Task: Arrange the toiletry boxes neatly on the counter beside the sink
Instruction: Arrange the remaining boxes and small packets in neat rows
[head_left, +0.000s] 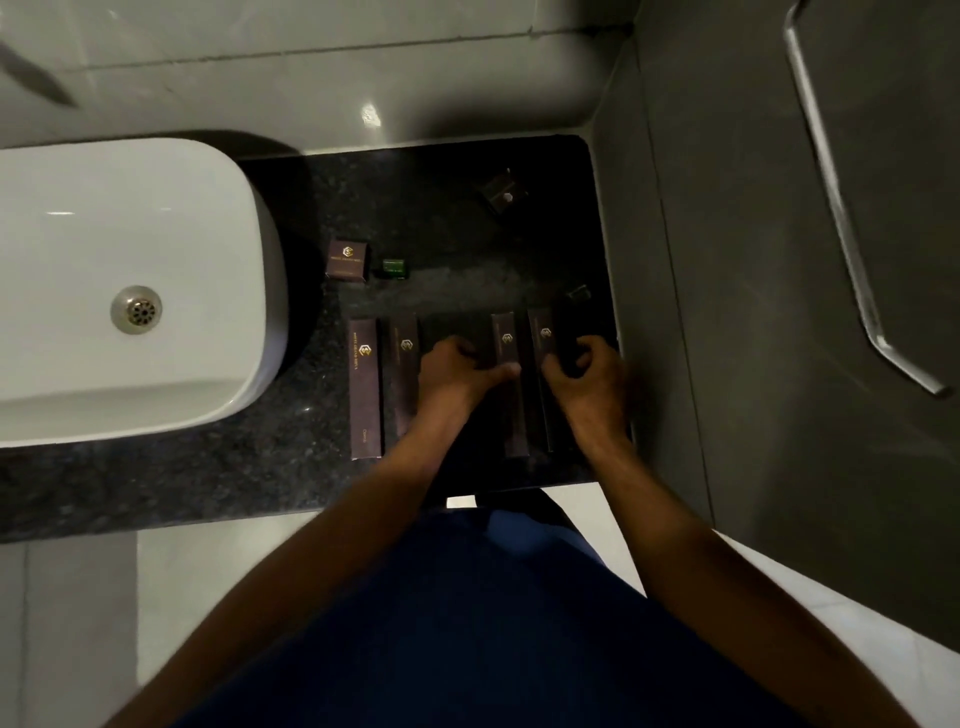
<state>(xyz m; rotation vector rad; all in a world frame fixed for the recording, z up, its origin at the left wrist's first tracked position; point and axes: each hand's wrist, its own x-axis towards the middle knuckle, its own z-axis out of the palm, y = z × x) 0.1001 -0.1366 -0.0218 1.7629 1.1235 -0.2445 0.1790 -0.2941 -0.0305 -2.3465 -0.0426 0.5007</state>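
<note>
Several long brown toiletry boxes with gold logos lie side by side in a row on the black granite counter (291, 467), right of the sink. Two of them (366, 387) (404, 374) lie free at the left. My left hand (452, 371) is curled, with its thumb pressed on the third long box (506, 343). A fourth long box (543, 332) lies between my hands. My right hand (587, 374) is curled around a darker long box (567, 322) at the row's right end. A small square brown box (347, 259) stands behind the row.
The white basin (130, 291) takes the counter's left side. A small green item (395, 267) sits beside the square box. A small dark box (501, 189) lies near the back, another dark piece (579, 293) by the right wall (727, 260). The counter's front edge is just below my wrists.
</note>
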